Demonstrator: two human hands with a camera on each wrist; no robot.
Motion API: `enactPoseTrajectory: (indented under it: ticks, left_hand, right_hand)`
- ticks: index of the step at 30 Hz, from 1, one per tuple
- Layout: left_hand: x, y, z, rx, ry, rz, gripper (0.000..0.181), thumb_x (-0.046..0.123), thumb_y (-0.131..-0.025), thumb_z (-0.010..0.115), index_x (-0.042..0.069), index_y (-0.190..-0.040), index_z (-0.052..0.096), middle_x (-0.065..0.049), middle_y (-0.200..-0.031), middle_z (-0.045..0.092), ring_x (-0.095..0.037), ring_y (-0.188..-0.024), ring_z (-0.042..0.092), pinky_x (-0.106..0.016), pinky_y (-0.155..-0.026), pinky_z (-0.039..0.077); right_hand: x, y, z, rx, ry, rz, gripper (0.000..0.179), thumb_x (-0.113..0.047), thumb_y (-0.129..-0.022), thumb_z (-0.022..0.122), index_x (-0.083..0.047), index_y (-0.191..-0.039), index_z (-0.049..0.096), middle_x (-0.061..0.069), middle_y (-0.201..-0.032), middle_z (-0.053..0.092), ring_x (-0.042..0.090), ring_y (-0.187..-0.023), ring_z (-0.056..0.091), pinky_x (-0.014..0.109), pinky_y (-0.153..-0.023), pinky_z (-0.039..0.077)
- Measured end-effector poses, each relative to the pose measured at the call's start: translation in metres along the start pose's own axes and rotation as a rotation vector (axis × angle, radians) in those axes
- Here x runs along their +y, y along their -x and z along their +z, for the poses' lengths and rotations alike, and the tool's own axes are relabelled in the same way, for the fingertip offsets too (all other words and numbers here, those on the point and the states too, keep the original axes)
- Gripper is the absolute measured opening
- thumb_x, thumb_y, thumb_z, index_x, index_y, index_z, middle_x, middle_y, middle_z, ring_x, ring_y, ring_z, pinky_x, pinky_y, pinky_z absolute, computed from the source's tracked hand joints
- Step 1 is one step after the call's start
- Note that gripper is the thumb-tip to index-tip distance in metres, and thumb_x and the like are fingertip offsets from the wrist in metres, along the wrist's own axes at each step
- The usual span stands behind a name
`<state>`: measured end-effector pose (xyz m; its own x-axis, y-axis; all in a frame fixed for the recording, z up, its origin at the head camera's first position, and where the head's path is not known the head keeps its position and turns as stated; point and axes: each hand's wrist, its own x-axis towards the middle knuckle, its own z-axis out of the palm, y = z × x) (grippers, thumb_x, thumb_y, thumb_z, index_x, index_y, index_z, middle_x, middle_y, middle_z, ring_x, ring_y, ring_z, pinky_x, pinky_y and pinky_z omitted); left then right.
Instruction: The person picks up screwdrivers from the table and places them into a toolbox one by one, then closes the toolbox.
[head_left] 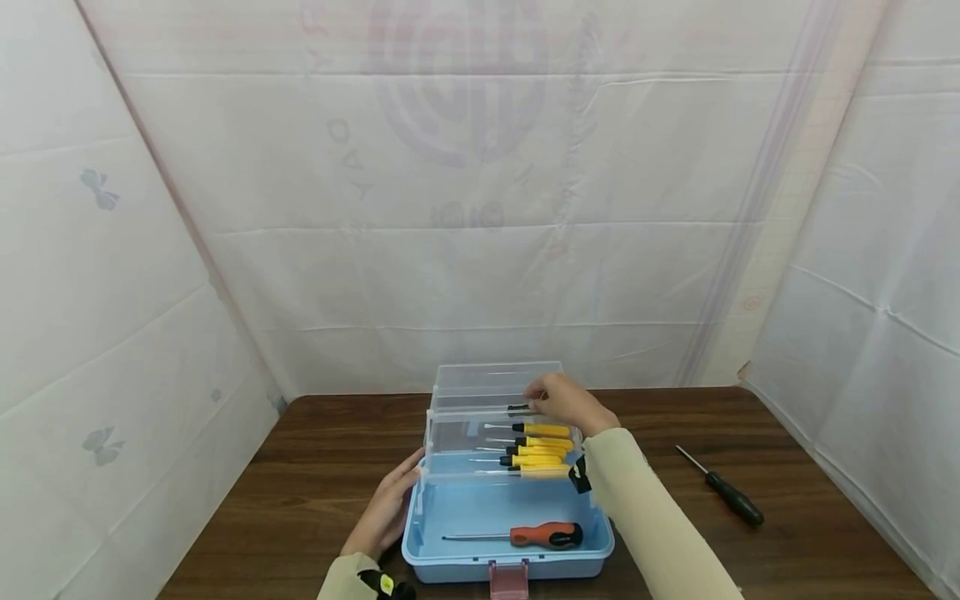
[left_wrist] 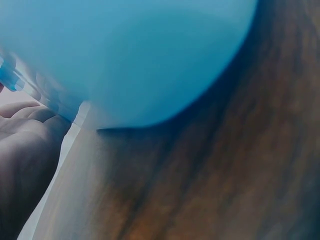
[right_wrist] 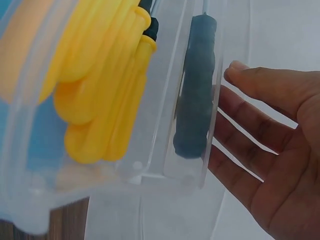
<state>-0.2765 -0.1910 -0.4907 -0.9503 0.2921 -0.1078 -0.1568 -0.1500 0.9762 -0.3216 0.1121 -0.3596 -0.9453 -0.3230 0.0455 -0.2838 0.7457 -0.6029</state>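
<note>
A light-blue toolbox [head_left: 450,572] stands raised open, with clear tiered trays [head_left: 459,431] at its back. My left hand [head_left: 385,507] rests against its left side, fingers extended; in the left wrist view the fingers lie beside the blue wall. Above the rear tray, my right hand [head_left: 567,402] has its fingers spread at the clear rim. Just inside that rim lies a black-handled screwdriver [right_wrist: 195,90], apart from the thumb. Several yellow-handled screwdrivers [head_left: 542,445] fill the nearer tray. An orange-and-black screwdriver [head_left: 546,536] lies in the blue bottom.
Another black-handled screwdriver [head_left: 735,497] lies on the brown wooden table [head_left: 315,475], right of the toolbox. A pink latch [head_left: 509,581] hangs at the box front. White sheeting [head_left: 487,283] encloses the table at the back and both sides.
</note>
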Motion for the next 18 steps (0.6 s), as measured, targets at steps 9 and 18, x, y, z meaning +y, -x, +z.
enactPoseTrajectory:
  ticks: [9,18]
  left_hand:
    - [-0.001,-0.001,-0.001,-0.005,-0.014,-0.007,0.060,0.023,-0.102,0.038,0.003,-0.154,0.013,-0.024,-0.159,0.010,-0.041,-0.145,0.016,-0.055,-0.116,0.022]
    - [-0.001,0.001,0.000,-0.009,-0.019,-0.012,0.060,0.022,-0.103,0.037,0.003,-0.154,0.013,-0.025,-0.159,0.009,-0.042,-0.145,0.015,-0.056,-0.115,0.021]
  right_hand:
    - [0.013,0.007,-0.009,0.066,0.035,0.011,0.026,-0.009,-0.093,0.061,-0.002,-0.117,0.067,0.010,-0.111,0.068,0.019,-0.093,0.064,0.039,-0.083,0.057]
    - [0.040,0.028,-0.025,0.120,0.042,0.013,0.031,-0.010,-0.093,0.060,0.001,-0.121,0.063,0.018,-0.118,0.066,0.029,-0.104,0.063,0.045,-0.086,0.055]
